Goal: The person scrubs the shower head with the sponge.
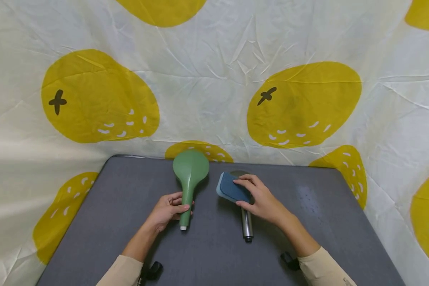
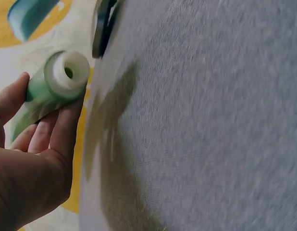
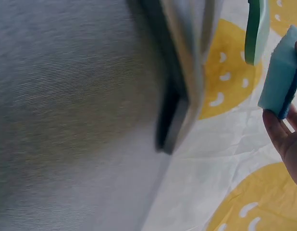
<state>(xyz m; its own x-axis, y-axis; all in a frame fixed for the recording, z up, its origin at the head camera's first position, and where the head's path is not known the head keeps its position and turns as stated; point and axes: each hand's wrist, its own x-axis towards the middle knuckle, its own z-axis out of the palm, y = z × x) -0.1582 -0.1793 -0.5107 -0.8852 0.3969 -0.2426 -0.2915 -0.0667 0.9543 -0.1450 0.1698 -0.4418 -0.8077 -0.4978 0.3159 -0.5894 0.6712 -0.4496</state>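
My left hand (image 1: 168,210) grips the handle of a green shower head (image 1: 191,169), its round back turned up. The handle's white threaded end (image 2: 74,72) points toward the left wrist camera. In my right hand (image 1: 262,198) a blue sponge (image 1: 232,188) is pinched between thumb and fingers; its darker scouring side faces up and its pale blue foam (image 3: 278,77) shows in the right wrist view. Below that hand a silver shower head (image 1: 247,226) lies on the grey table (image 1: 207,258), its head mostly hidden by the sponge and hand.
A white cloth (image 1: 207,107) with yellow fruit prints hangs behind and beside the table. Black straps (image 1: 153,271) show near both wrists. A damp-looking speckled patch (image 1: 309,200) marks the table at the right.
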